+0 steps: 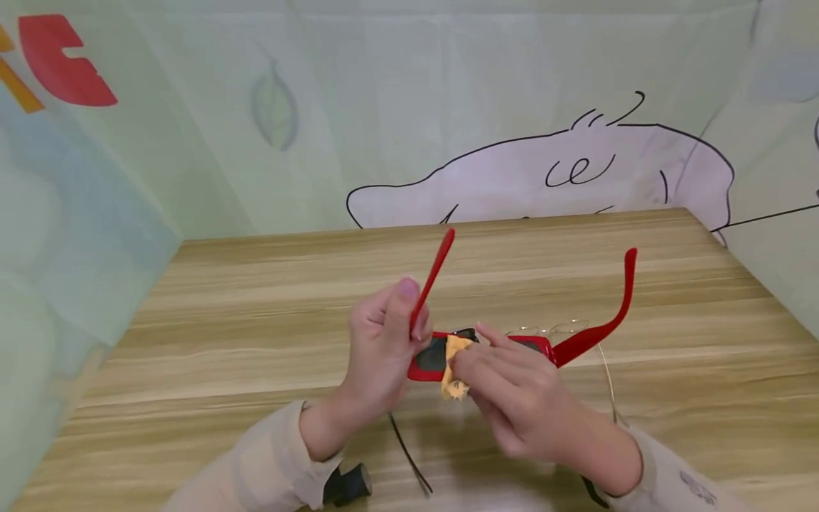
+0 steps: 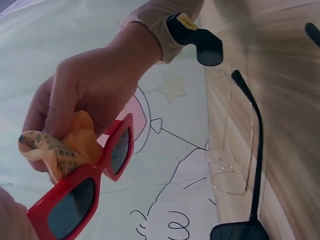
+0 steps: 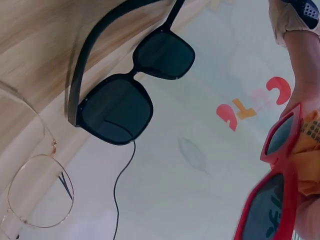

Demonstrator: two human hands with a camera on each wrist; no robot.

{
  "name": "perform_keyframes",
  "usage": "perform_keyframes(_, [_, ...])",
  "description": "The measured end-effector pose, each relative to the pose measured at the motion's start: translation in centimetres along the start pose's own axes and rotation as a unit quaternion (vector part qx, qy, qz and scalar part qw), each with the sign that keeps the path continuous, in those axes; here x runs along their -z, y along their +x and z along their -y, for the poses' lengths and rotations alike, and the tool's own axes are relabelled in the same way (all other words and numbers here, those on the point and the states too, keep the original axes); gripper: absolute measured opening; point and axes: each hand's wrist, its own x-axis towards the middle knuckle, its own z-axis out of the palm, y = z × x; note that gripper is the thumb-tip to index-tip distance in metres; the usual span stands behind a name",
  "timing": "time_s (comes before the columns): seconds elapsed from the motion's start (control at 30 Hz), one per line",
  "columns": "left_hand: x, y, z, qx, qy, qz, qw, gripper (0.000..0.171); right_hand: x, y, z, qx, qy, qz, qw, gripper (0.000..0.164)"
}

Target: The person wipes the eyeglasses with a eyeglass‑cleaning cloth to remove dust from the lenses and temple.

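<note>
My left hand (image 1: 380, 345) grips the red sunglasses (image 1: 591, 343) at one end, its thumb and fingers around a temple arm near the frame. They are held up over the table with both temples unfolded and pointing away. My right hand (image 1: 518, 387) pinches a yellow-orange cloth (image 1: 456, 347) against a dark lens near the bridge. In the left wrist view, the bunched cloth (image 2: 82, 142) has a dark checked patch and lies against the red frame (image 2: 67, 187). The right wrist view shows the red sunglasses (image 3: 285, 172) with the cloth behind them.
On the wood-grain table (image 1: 269, 299), black sunglasses (image 3: 116, 107) and thin gold-rimmed glasses (image 3: 40, 156) lie beyond and under my hands. A printed fabric backdrop (image 1: 384, 85) rises behind the table. A black wrist device (image 1: 352, 483) sits by my left sleeve.
</note>
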Motion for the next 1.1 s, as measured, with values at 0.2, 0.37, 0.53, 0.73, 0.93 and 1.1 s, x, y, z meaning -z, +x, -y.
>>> perform_keyframes(0.2, [-0.6,-0.3,0.1,-0.029,-0.022,0.019,0.9992,0.05,-0.1,0.1,-0.1,-0.013,-0.001,0.006,1.0,0.022])
perform_keyframes(0.37, [-0.7,-0.3,0.1,-0.044,-0.014,0.028,0.9985,0.049,-0.3,0.2,-0.2,0.003,0.043,0.041,0.998,0.02])
perform_keyframes(0.53, [-0.7,-0.2,0.1,-0.06,-0.001,0.034,0.9976,0.051,-0.5,0.4,-0.3,-0.017,0.045,0.051,0.998,0.022])
perform_keyframes(0.73, [-0.8,0.0,0.1,-0.057,0.005,0.02,0.9981,0.051,-1.0,0.8,0.4,-0.042,-0.071,0.005,0.997,0.02])
perform_keyframes(0.93, [-0.6,-0.1,-0.2,-0.044,-0.007,0.001,0.999,0.051,-0.8,0.8,0.2,-0.007,-0.104,-0.053,0.993,0.02])
perform_keyframes(1.1, [-0.5,-0.1,-0.4,-0.083,0.0,0.019,0.9964,0.05,-0.6,0.6,-0.4,0.047,-0.025,-0.097,0.994,0.024])
